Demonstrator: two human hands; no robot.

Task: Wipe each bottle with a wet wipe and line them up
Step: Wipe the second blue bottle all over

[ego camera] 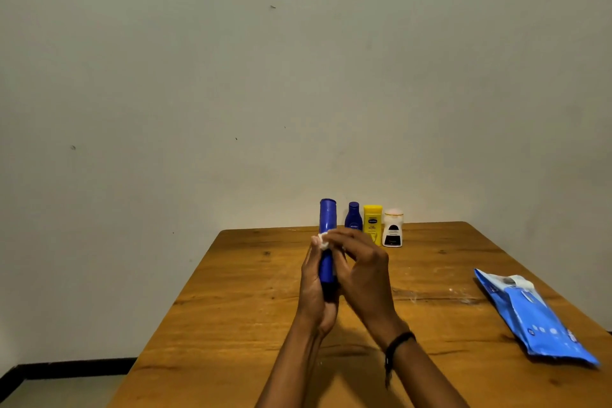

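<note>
Your left hand is wrapped round the lower body of the tall blue bottle, low ctr of frame, in front of the row at the back of the bench. Your right hand pinches a bunched wet wipe vs. the bottle's mid-body, fingers curled over it. The bottle's base is hidden in the left palm, so can't tell if it's lifted or touching the wood.

Handling, my guess: slim rigid plastic, light, smooth & prob. slick once wet. Grip it low on the body w/ thumb opposite fingers, as you do now. Don't hold it by the cap, which may pop. Light squeeze only, since the walls could flex.

Orientation: long axis approx. vertical, cap up toward top of frame, base down toward you.

Three more stand upright just behind, right of ctr, side by side: Nivea bottle, yellow bottle, white bottle w/ black label. Close together; touching or not, can't tell. The wipes pack lies flat at lower right, well apart from the bottles.
</note>
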